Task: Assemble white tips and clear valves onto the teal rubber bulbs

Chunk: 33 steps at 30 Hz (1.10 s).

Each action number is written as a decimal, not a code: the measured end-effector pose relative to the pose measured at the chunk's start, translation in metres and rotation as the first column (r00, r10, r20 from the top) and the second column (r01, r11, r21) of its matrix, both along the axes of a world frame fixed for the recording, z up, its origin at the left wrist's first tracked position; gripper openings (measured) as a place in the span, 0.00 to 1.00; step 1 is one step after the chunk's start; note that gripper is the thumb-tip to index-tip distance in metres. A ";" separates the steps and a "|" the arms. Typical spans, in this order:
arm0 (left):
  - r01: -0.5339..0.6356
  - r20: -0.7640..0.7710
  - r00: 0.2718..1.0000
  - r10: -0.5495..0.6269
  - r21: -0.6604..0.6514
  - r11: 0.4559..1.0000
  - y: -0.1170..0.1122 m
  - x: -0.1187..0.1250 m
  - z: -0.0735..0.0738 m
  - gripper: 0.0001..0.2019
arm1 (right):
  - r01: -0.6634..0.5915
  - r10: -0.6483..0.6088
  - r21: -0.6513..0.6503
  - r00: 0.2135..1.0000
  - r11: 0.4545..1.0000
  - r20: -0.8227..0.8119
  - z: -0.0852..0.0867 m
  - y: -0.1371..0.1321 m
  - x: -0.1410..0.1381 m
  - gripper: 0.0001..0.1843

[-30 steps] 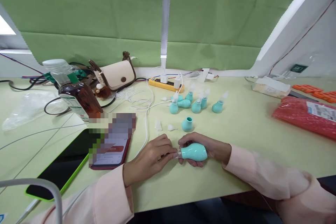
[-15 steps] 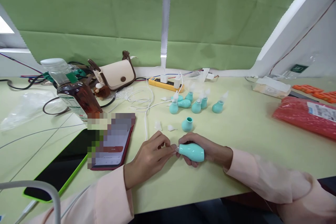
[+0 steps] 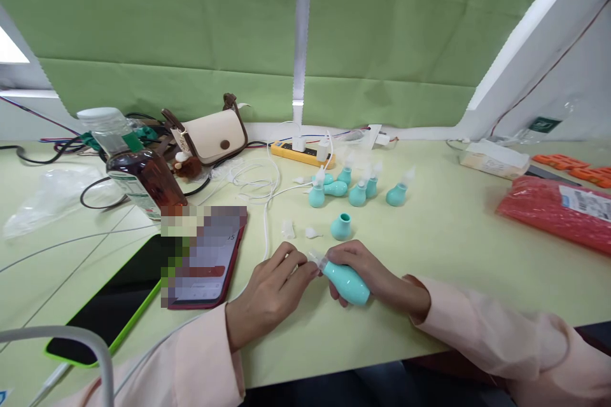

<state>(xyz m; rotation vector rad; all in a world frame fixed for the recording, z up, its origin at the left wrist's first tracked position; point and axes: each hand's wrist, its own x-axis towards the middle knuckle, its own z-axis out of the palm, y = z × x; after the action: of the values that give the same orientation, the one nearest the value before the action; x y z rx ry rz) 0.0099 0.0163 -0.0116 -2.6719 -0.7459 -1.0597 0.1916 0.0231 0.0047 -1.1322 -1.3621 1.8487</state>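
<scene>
My right hand (image 3: 370, 273) is wrapped round a teal rubber bulb (image 3: 346, 281), holding it tilted just above the pale green table (image 3: 458, 248). My left hand (image 3: 274, 286) pinches the clear tip (image 3: 316, 259) at the bulb's neck with its fingers closed. Just beyond my hands stands an open teal bulb without a tip (image 3: 340, 226). Two small clear tips (image 3: 298, 230) lie to its left. Farther back, several teal bulbs with tips fitted (image 3: 356, 187) stand in a cluster.
A phone with a red case (image 3: 207, 264) and a green-edged tablet (image 3: 105, 305) lie at left. Behind them are a bottle of brown liquid (image 3: 133, 168), a cream handbag (image 3: 210, 133), white cables (image 3: 258, 181) and a yellow power strip (image 3: 300, 152). Red packets (image 3: 558, 210) lie at right.
The bulb has tilted: its neck rose toward the upper left and its body swung down toward me. Both hands shifted slightly with it and stay closed on it.
</scene>
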 end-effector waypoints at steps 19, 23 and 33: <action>-0.081 -0.024 0.997 0.079 -0.099 0.992 0.000 0.006 0.000 0.07 | 0.028 -0.025 0.133 0.999 0.991 -0.024 -0.002 -0.005 -0.001 0.17; -0.017 0.181 0.976 0.125 -0.506 0.862 -0.003 0.009 0.003 0.06 | 0.079 -0.081 0.246 0.997 0.966 -0.001 -0.002 -0.003 -0.001 0.18; 0.094 0.262 0.963 0.059 -0.535 0.839 -0.008 0.008 0.002 0.06 | 0.151 -0.196 0.350 0.975 0.925 0.099 -0.004 -0.006 -0.004 0.19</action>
<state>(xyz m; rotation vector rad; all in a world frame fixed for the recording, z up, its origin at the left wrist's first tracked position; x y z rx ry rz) 0.0174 0.0080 -0.0096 -3.0239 -1.2446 -1.4162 0.1878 0.0167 0.0010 -1.1643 -1.5310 1.3665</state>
